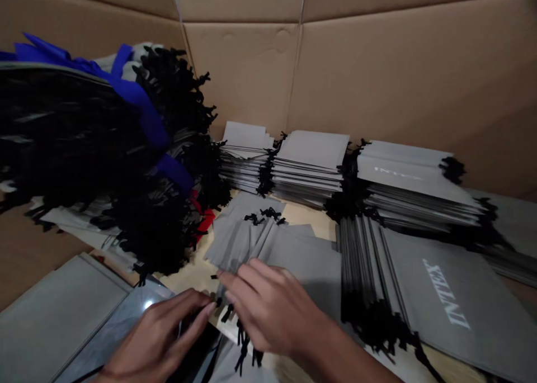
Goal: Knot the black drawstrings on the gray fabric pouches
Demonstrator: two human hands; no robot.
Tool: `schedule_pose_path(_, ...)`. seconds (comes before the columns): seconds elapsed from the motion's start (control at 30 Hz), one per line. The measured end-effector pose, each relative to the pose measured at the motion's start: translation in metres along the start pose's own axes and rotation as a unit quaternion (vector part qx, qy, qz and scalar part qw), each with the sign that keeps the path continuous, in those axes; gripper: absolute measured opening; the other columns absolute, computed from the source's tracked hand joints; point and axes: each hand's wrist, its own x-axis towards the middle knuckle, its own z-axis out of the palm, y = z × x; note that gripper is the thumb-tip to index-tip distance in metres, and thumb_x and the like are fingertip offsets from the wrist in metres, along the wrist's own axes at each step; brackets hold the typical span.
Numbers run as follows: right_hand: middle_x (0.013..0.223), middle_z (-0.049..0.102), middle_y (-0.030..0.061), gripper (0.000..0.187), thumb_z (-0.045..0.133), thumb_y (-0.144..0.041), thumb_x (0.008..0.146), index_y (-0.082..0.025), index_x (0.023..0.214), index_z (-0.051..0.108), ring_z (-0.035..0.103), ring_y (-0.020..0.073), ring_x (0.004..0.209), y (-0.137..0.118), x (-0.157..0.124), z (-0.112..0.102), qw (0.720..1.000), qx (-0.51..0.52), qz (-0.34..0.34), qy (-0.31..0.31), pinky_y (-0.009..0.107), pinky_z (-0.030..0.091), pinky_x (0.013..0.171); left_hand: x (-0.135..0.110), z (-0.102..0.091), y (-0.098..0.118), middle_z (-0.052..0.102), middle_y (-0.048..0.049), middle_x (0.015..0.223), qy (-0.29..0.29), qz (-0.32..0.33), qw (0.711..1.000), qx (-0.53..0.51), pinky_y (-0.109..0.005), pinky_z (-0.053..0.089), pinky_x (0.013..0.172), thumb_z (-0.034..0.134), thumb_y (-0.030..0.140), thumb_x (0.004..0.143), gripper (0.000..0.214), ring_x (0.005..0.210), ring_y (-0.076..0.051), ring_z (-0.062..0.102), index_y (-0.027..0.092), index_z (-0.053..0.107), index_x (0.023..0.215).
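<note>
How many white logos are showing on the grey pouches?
2: the near logo on the leaning stack at right, and the far logo on top of the flat stack behind it. More may be hidden inside the stacks.

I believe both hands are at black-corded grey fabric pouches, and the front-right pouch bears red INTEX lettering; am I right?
Almost: in the head view, the INTEX lettering on the front-right grey fabric pouch is white, not red. The left hand and right hand are at black-corded pouches.
</note>
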Motion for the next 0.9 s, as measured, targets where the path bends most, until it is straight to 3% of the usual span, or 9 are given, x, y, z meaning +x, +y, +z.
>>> schedule_pose_path(0.13,0.112,0.075,0.005,0.029,0.05,-0.017,0.112,-0.02,0.136,0.064,0.071,0.0236,0.1,-0.004,-0.027,-0.026,0.989,-0.012,0.147,0.003,0.034,0.05,0.072,0.008,-0.001,0.01,0.079,0.0017,0.085,0.045,0.034,0.998,0.01,-0.018,0.057,0.073,0.064,0.032,0.109,0.021,0.077,-0.016,0.078,0.028,0.075,0.092)
schedule_pose_path(0.3,0.118,0.079,0.0102,0.034,0.051,-0.018,0.111,-0.017,0.142,0.064,0.078,0.0269,0.096,-0.003,-0.066,-0.015,0.972,-0.037,0.233,-0.006,0.037,0.056,0.076,0.015,-0.001,0.023,0.079,-0.004,0.1,0.061,0.024,0.998,-0.023,-0.023,0.057,0.091,0.068,0.037,0.105,0.025,0.1,-0.021,0.078,0.026,0.071,0.084)
schedule_pose_path(0.47,0.131,0.079,0.0168,0.048,0.054,-0.024,0.111,-0.009,0.157,0.056,0.081,0.0305,0.107,0.004,-0.077,-0.001,0.96,-0.054,0.273,-0.03,0.038,0.061,0.086,0.023,0.0,0.022,0.079,-0.013,0.133,0.049,-0.104,0.982,-0.148,-0.04,0.056,0.11,0.073,0.058,0.097,0.039,0.136,-0.035,0.069,0.024,0.074,0.077)
schedule_pose_path(0.57,0.125,0.08,0.0145,0.046,0.049,-0.022,0.112,-0.011,0.156,0.058,0.082,0.0299,0.103,0.006,-0.075,-0.002,0.96,-0.047,0.27,-0.046,0.038,0.062,0.084,0.031,0.001,0.021,0.076,-0.0173,0.142,0.064,-0.179,0.948,-0.256,-0.045,0.056,0.111,0.08,0.07,0.086,0.049,0.135,-0.038,0.07,0.023,0.072,0.082)
schedule_pose_path(0.67,0.122,0.08,0.0132,0.044,0.046,-0.02,0.113,-0.013,0.154,0.061,0.082,0.0279,0.103,0.005,-0.075,-0.002,0.967,-0.053,0.248,-0.028,0.035,0.062,0.084,0.044,0.004,0.027,0.079,-0.0161,0.13,0.092,-0.193,0.935,-0.283,-0.043,0.062,0.1,0.078,0.076,0.084,0.055,0.109,-0.03,0.079,0.024,0.066,0.096)
schedule_pose_path(0.8,0.121,0.079,0.0129,0.044,0.048,-0.019,0.112,-0.015,0.152,0.064,0.082,0.0267,0.1,0.005,-0.079,0.001,0.973,-0.056,0.223,-0.008,0.034,0.062,0.084,0.071,0.006,0.04,0.077,-0.0013,0.09,0.096,-0.206,0.943,-0.245,-0.035,0.062,0.081,0.081,0.065,0.085,0.06,0.086,-0.023,0.077,0.024,0.064,0.125)
schedule_pose_path(0.9,0.118,0.079,0.0122,0.043,0.049,-0.02,0.111,-0.015,0.151,0.065,0.082,0.0274,0.096,0.007,-0.081,0.003,0.974,-0.053,0.219,0.009,0.035,0.063,0.083,0.095,0.005,0.046,0.076,-0.0009,0.083,0.082,-0.221,0.95,-0.203,-0.032,0.058,0.072,0.087,0.061,0.078,0.055,0.089,-0.028,0.078,0.021,0.071,0.114)
